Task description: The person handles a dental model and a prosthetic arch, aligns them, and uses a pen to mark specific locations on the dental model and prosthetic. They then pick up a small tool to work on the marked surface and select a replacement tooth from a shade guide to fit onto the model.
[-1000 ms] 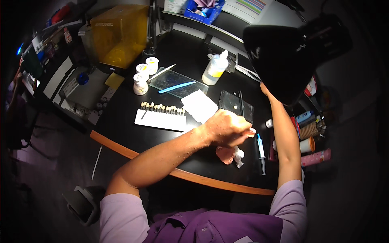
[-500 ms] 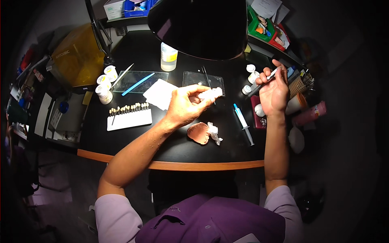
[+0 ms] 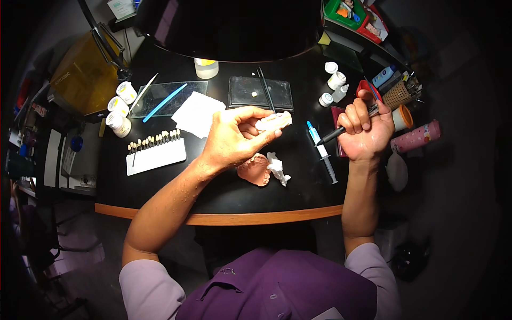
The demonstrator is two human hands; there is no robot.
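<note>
My left hand (image 3: 226, 140) is closed, pinching a pale, bumpy dental piece (image 3: 274, 122) between thumb and fingers above the desk. My right hand (image 3: 369, 133), palm up with curled fingers, holds a slim dark pen-like tool (image 3: 332, 135); its pointed end is directed left and down. Below the left hand lies a pink dental cast (image 3: 252, 169) with a row of teeth, touching a crumpled white tissue (image 3: 277, 168). A syringe with a blue tip (image 3: 322, 153) rests beside the right hand. Dark tweezers (image 3: 264, 88) lie on a black slab (image 3: 242, 85) beyond the left hand.
Left of the hands are a tooth shade guide (image 3: 157, 156), white paper (image 3: 198, 113), a glass plate (image 3: 173, 104) and small white jars (image 3: 118, 124). More small bottles (image 3: 336, 80) stand at right. A black lamp hood (image 3: 234, 29) overhangs the back.
The pen-like tool in my right hand has swung so its pointed end shows at lower left. The right fingers have curled more. My view has shifted slightly; the left hand keeps its hold.
</note>
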